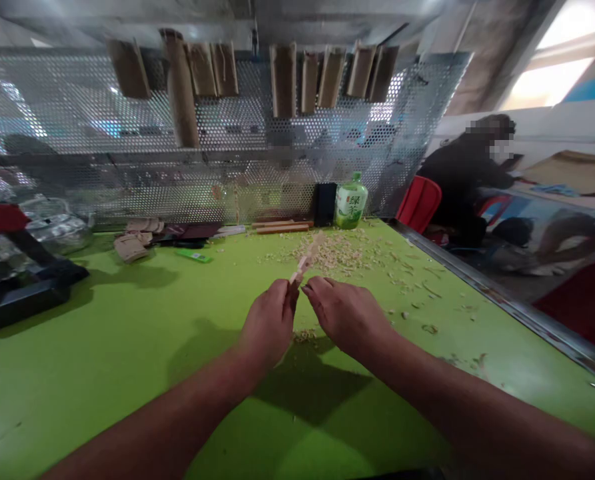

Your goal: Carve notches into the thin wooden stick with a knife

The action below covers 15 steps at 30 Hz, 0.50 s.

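My left hand (270, 320) is closed around the lower end of a thin pale wooden stick (307, 257) that points up and away from me. My right hand (344, 313) is beside it, fingers curled toward the stick's base; what it holds is hidden. Both hands hover over the green table (127, 347). Pale wood shavings (342, 253) lie scattered beyond the hands, with a small pile (304, 335) just beneath them.
A green drink bottle (351, 202) and a dark box (324, 204) stand against the perforated metal back panel (77, 133). Wooden strips (282, 227), a green lighter-like object (193, 255) and cloth scraps (132, 245) lie near it. A black machine (22, 277) sits at left. Another person (470, 173) sits at right.
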Motion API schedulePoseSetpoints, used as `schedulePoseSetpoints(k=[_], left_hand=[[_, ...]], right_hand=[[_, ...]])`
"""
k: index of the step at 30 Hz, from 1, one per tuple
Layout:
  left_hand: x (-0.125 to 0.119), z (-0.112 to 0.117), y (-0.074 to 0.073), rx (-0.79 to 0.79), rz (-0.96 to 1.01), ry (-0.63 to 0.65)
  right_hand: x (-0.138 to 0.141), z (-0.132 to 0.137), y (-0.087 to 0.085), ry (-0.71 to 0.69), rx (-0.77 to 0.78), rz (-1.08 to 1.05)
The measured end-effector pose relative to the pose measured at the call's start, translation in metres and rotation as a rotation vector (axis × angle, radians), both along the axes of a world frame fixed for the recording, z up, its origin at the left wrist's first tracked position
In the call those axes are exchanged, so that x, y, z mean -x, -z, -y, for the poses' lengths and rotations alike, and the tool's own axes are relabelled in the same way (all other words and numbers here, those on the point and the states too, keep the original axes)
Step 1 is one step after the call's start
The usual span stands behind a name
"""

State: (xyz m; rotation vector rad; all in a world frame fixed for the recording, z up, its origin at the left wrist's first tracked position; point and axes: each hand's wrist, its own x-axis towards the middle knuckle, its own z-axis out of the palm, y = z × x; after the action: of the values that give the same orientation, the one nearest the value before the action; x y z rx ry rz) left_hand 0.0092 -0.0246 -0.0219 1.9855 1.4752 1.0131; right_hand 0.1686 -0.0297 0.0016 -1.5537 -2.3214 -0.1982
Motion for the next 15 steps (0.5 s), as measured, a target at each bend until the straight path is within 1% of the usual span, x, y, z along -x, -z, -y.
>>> schedulePoseSetpoints(k=[8, 12, 15], left_hand=[[-0.0024, 0.0028, -0.0035, -0.050, -0.021, -0.040], [-0.0002, 0.0004, -0.0058, -0.042, -0.015, -0.040], [0.0003, -0.0023, -0.0049, -0.029, 0.001, -0.042]], right_hand=[[0.0005, 0.0011, -0.0043, 0.039, -0.003, 0.059], [-0.0013, -0.0005, -0.0057, 0.052, 0.006, 0.060], [-0.0013, -0.0026, -0.0068, 0.042, 0.004, 0.067]])
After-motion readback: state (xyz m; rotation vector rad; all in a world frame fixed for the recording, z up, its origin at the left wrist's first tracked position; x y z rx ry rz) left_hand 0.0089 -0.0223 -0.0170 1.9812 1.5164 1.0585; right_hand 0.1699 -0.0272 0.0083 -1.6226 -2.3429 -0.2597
